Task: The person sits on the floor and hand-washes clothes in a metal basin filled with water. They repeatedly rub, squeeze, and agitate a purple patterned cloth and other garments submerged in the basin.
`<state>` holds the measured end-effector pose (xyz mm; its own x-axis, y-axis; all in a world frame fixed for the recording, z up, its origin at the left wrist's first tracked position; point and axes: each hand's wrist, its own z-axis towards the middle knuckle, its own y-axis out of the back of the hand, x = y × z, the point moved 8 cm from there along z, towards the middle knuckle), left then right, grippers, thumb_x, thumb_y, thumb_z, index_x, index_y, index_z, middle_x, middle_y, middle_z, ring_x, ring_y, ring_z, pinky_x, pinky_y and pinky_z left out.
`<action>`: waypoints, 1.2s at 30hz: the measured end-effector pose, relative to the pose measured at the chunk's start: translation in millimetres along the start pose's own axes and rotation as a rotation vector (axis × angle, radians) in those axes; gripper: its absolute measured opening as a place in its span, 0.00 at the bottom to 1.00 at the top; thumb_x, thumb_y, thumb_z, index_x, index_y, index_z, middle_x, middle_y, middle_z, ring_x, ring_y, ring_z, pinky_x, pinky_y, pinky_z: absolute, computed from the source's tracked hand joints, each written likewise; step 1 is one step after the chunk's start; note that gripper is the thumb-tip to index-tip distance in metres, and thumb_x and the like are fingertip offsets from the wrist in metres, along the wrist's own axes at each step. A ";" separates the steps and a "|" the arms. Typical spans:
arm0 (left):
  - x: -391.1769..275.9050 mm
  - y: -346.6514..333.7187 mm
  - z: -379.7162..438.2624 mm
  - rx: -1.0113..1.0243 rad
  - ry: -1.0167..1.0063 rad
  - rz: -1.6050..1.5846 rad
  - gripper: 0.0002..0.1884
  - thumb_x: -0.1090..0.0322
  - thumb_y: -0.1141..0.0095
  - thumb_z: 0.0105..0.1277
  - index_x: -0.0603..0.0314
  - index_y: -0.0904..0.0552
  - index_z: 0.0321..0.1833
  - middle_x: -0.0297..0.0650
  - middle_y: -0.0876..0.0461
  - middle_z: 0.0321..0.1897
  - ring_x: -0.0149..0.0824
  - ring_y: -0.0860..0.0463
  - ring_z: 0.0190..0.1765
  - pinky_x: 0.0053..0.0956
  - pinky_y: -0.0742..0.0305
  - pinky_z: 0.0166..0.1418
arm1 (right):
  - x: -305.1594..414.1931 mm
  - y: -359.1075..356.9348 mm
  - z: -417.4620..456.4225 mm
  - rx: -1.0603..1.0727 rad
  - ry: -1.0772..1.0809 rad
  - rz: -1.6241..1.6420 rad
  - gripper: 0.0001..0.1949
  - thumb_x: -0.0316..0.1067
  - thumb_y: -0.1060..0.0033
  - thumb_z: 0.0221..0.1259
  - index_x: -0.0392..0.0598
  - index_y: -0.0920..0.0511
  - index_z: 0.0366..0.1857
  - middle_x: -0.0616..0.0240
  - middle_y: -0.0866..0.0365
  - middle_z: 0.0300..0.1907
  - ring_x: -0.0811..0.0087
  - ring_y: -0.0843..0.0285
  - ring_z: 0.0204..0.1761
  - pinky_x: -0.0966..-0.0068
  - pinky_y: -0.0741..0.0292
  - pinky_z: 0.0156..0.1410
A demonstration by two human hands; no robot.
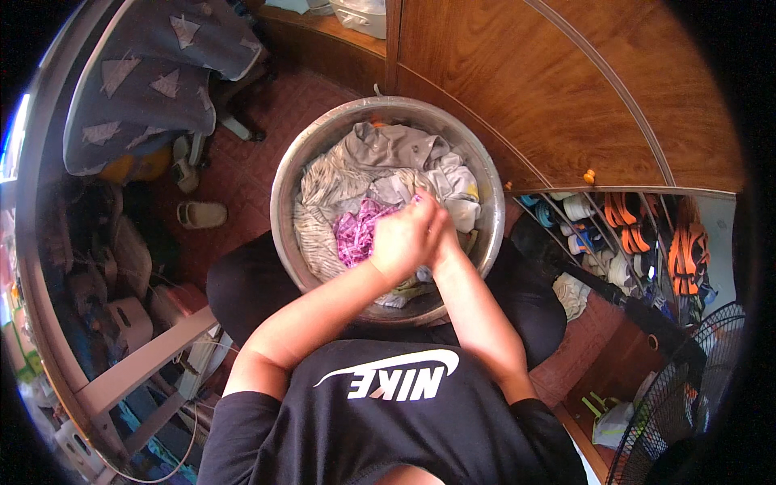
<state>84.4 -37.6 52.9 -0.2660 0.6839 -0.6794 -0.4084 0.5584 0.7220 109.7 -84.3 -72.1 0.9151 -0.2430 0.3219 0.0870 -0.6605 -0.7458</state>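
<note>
A round metal basin (pixel 388 104) stands between my legs, with wet-looking clothes in it. Over the basin my left hand (pixel 403 236) and my right hand (pixel 445 233) are pressed together, fingers curled; the arm from the picture's left ends in the nearer-left hand. A bit of purple shows at the fingertips, so a small piece of cloth seems held between them. Pink-purple plaid cloth (pixel 357 236) lies just left of the hands. Around it are a striped beige garment (pixel 321 230), a grey-brown garment (pixel 397 145) and whitish cloth (pixel 458 179). The palms are hidden.
A wooden cabinet (pixel 515 73) borders the basin at the upper right, above a shoe rack (pixel 597 242). A black fan (pixel 679 388) stands at the lower right. On the red tiled floor to the left lies a slipper (pixel 202 214), near a cloth-covered chair (pixel 145 79).
</note>
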 end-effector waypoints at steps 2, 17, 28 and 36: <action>31.4 4.1 13.3 -0.040 0.131 0.079 0.13 0.57 0.53 0.65 0.59 0.30 0.28 0.50 0.22 0.22 0.50 0.21 0.25 0.42 0.28 0.27 | 10.1 -20.3 -21.5 -0.326 0.039 -0.217 0.14 0.45 0.52 0.63 0.44 0.22 0.37 0.69 0.22 0.36 0.76 0.26 0.38 0.77 0.28 0.41; 85.1 -10.2 10.8 0.117 0.201 0.152 0.07 0.64 0.53 0.62 0.60 0.27 0.34 0.50 0.21 0.29 0.53 0.22 0.32 0.43 0.27 0.36 | 35.4 -11.5 -8.7 -0.483 0.607 -1.675 0.11 0.41 0.49 0.62 0.45 0.26 0.28 0.55 0.23 0.22 0.53 0.24 0.27 0.62 0.30 0.33; 53.5 12.9 23.0 -0.077 0.184 0.077 0.14 0.55 0.51 0.63 0.58 0.28 0.26 0.49 0.23 0.20 0.52 0.22 0.26 0.44 0.29 0.28 | -26.6 -12.1 2.4 -0.104 -0.073 -0.065 0.20 0.52 0.59 0.65 0.47 0.26 0.46 0.66 0.23 0.44 0.72 0.25 0.45 0.71 0.27 0.50; 41.6 12.8 14.7 -0.019 0.194 0.028 0.14 0.56 0.48 0.61 0.59 0.28 0.26 0.51 0.23 0.24 0.55 0.23 0.27 0.45 0.29 0.30 | -12.6 -6.1 -8.4 -0.185 -0.041 -0.240 0.21 0.53 0.58 0.66 0.46 0.25 0.46 0.66 0.22 0.44 0.75 0.26 0.45 0.74 0.27 0.47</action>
<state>80.9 4.9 35.8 -0.4400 0.5950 -0.6726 -0.4144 0.5299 0.7399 94.3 -83.2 -66.8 0.8925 -0.0374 0.4496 0.2332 -0.8149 -0.5307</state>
